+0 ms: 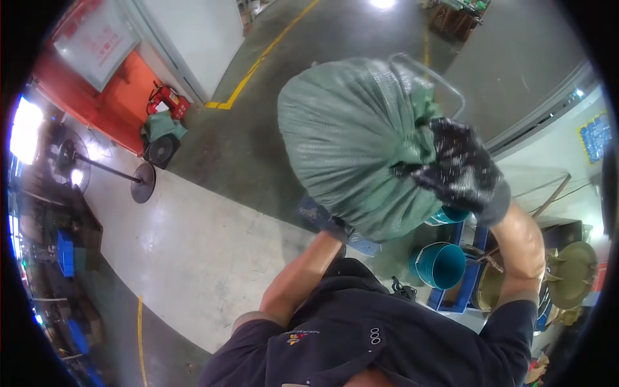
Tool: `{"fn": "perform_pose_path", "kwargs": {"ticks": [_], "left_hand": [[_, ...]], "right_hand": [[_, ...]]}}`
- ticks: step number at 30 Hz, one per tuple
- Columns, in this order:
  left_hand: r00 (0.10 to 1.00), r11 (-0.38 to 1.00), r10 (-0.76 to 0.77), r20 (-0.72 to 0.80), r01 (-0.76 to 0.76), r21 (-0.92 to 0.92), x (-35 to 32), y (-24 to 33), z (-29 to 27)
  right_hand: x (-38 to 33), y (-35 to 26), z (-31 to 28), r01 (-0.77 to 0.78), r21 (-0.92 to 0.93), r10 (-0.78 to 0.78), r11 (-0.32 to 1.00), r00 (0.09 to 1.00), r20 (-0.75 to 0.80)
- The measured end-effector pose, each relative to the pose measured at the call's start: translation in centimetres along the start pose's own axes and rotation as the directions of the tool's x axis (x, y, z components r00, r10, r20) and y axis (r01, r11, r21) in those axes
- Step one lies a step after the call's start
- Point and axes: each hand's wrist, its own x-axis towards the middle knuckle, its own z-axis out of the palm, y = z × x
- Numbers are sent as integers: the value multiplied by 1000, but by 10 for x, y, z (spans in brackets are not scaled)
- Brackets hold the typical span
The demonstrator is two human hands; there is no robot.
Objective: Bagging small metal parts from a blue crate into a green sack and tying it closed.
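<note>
Lifting a full green woven sack (351,145) chest-high, we have it raised in front of us over the grey workshop floor (193,251). Our right hand (461,169), in a dark speckled glove, is clenched around the bunched neck of the sack at its right side, fingers closed tight on the gathered cloth. Our left hand (320,218), gloved as well, is pressed under the sack's lower left bulge; the sack hides most of it, so we cannot tell how its fingers are set.

Just below the sack, on the right, a teal bucket (440,264) stands on a blue cart (465,284), with a second teal rim peeping out beside our right wrist. A bent metal handle (431,77) shows beyond the sack. Far off to the left are a red fire extinguisher (169,100) by the wall and a floor fan (71,164) on a round base.

We judge this to be the carrying or tipping stage: the load is up and held at both ends. The next move seems to call for a firm grip on the neck and steady support underneath while the weight is swung.
</note>
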Motion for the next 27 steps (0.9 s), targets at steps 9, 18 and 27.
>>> {"fn": "perform_pose_path", "kwargs": {"ticks": [9, 18, 27], "left_hand": [[964, 923, -263, 39, 264, -282, -14, -155, -24], [512, 377, -853, -96, 479, -792, -2, -99, -45], [723, 782, -607, -328, 471, -409, 47, -127, -94]], "right_hand": [[-195, 52, 284, -402, -29, 397, 915, 887, 237], [-239, 20, 486, -627, -69, 631, 776, 774, 56], [-227, 17, 441, -610, -328, 656, 722, 754, 41]]}}
